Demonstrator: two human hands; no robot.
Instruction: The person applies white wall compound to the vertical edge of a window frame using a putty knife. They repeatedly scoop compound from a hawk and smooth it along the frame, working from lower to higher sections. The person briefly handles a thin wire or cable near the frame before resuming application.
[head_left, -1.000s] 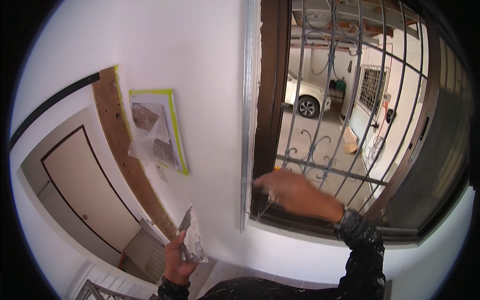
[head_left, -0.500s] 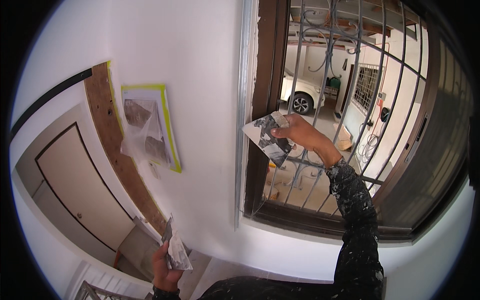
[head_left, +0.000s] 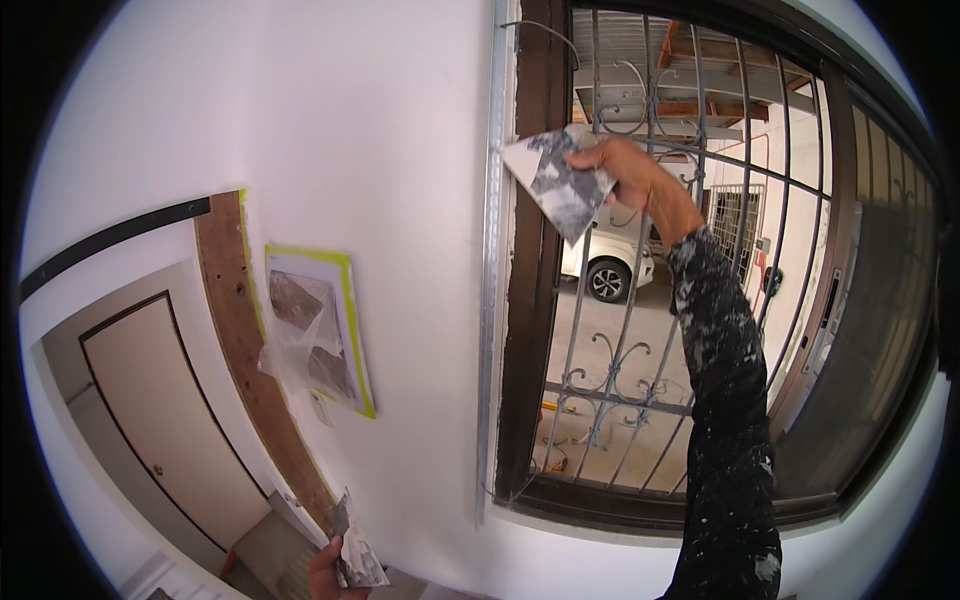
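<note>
My right hand [head_left: 645,180] grips a wide, flat putty knife [head_left: 560,190] smeared with white and grey putty. It is raised in front of the window, with the blade's left corner at the metal corner strip [head_left: 490,300] on the wall edge; whether it touches I cannot tell. At the bottom left, my left hand [head_left: 328,575] is closed around another flat plate [head_left: 358,555] carrying white putty. That hand is partly cut off by the lower rim. A dark, paint-spattered sleeve [head_left: 730,370] covers my right arm.
Right of the strip stands a brown window frame [head_left: 530,380] with a metal grille [head_left: 650,395]; a white car [head_left: 625,250] is parked beyond. On the left are a plastic-draped wall panel [head_left: 320,335] edged in yellow tape, a brown wooden trim [head_left: 240,330] and a door [head_left: 170,410].
My right hand has moved up along the window edge with the putty knife. The view has tilted upward, and my left hand with its plate sits lower in the picture.
</note>
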